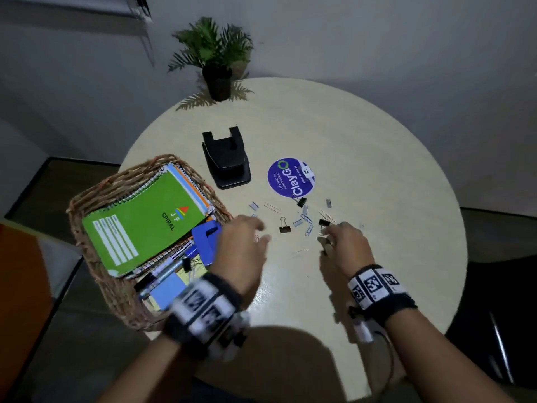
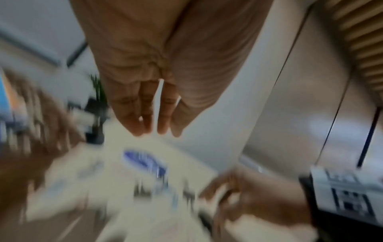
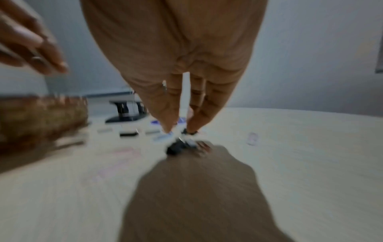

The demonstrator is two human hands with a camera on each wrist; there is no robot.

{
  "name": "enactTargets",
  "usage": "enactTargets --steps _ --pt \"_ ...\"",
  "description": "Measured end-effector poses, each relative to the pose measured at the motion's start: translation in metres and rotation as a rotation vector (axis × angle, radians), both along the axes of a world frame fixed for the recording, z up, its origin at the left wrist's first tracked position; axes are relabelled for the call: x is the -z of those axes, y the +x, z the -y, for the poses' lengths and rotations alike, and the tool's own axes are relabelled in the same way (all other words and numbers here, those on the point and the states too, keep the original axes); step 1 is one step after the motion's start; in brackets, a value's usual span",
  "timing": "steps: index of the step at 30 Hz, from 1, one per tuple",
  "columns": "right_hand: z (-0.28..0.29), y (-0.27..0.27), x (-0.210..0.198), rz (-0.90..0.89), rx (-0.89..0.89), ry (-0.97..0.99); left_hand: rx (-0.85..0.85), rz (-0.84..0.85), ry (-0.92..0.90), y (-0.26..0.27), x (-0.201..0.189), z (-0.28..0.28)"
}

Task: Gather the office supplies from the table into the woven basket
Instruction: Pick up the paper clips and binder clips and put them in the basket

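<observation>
The woven basket (image 1: 96, 193) stands at the table's left edge and holds a green spiral notebook (image 1: 145, 222), a blue punch, pens and sticky notes. Black binder clips (image 1: 284, 228) and several paper clips (image 1: 308, 228) lie scattered mid-table. My left hand (image 1: 261, 232) hovers blurred between basket and clips, its fingers straight and empty (image 2: 157, 129). My right hand (image 1: 329, 237) points down over one black binder clip (image 1: 324, 222). Its thumb and finger tips (image 3: 180, 129) flank that clip (image 3: 178, 147) with a gap between them. Blur hides whether they touch it.
A black hole punch (image 1: 228, 161) sits behind the clips, beside a round blue sticker (image 1: 290, 177). A potted plant (image 1: 216, 62) stands at the far edge of the round table (image 1: 377, 170). A dark chair is at the lower right.
</observation>
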State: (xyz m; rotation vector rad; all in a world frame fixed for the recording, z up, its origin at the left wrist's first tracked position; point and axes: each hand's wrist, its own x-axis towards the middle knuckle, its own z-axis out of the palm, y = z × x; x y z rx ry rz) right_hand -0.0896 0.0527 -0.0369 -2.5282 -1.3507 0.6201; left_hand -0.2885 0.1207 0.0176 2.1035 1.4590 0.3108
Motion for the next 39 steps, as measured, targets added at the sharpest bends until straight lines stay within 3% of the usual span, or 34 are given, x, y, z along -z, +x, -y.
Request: enactTargets --steps 3,7,12,19,28,31,33,39 --pt "0.017 0.014 0.022 0.101 -0.199 -0.057 0.179 -0.251 -0.044 0.042 0.044 0.006" --pt "0.026 0.017 0.040 0.148 -0.268 0.015 0.255 -0.577 -0.060 0.050 0.084 0.005" --pt "0.024 0.014 0.049 0.140 -0.269 0.045 0.348 -0.697 -0.067 0.055 0.088 0.004" --pt "0.020 0.013 0.045 0.043 -0.127 0.122 0.410 -0.695 -0.045 0.044 0.069 -0.003" --pt "0.016 0.007 0.036 -0.057 -0.048 0.132 0.329 -0.568 -0.040 0.054 0.065 -0.011" --pt "0.013 0.000 0.032 -0.046 -0.050 0.071 0.384 -0.563 -0.007 0.051 0.060 -0.011" --pt "0.016 -0.007 0.032 0.054 -0.113 -0.056 0.401 -0.545 0.005 0.046 0.054 -0.009" --pt "0.014 -0.013 0.035 0.040 -0.099 -0.090 0.349 -0.299 0.113 0.018 0.010 0.011"
